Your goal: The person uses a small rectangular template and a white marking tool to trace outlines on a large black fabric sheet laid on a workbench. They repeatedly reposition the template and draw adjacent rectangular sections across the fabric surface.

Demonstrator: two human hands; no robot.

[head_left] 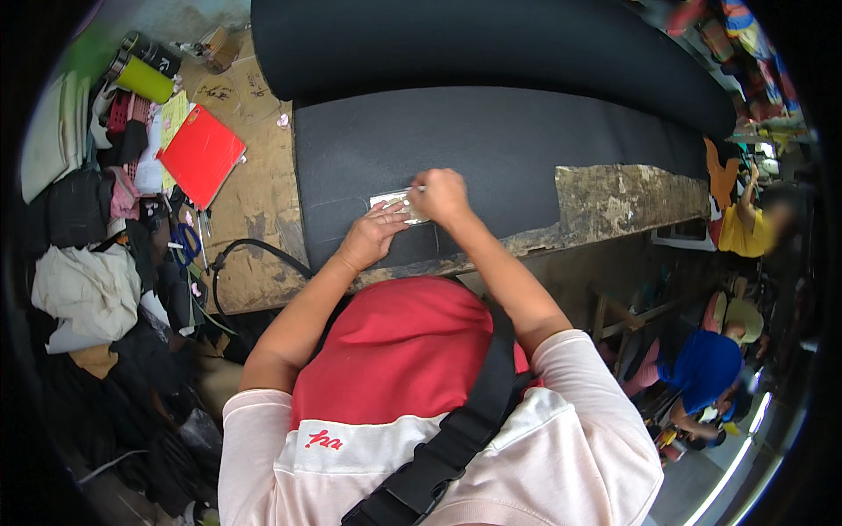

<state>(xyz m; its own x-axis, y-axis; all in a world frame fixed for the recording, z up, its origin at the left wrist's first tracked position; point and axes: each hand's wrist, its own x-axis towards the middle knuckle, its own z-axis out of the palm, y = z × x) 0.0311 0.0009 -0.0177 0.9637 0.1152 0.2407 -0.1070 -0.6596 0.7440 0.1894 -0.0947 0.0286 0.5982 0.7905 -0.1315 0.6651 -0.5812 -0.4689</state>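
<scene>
Our black sheet [491, 131] lies on the desk [263, 263]. On the black sheet, near its front edge, is a small pale plate [418, 216]. Our left hand [375, 235] presses it, fingers out long. Our right hand [443, 195] is curled round a thin, blurry stick [421, 188]. Left of the black sheet sits a red folder [203, 156].

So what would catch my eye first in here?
Probably the big black roll along the far side of the table, then the flat bright-red rectangle at the left. Near the middle, the left hand rests on a pale plate over the black sheet, and the right hand seems to grip a slim tool.
</scene>
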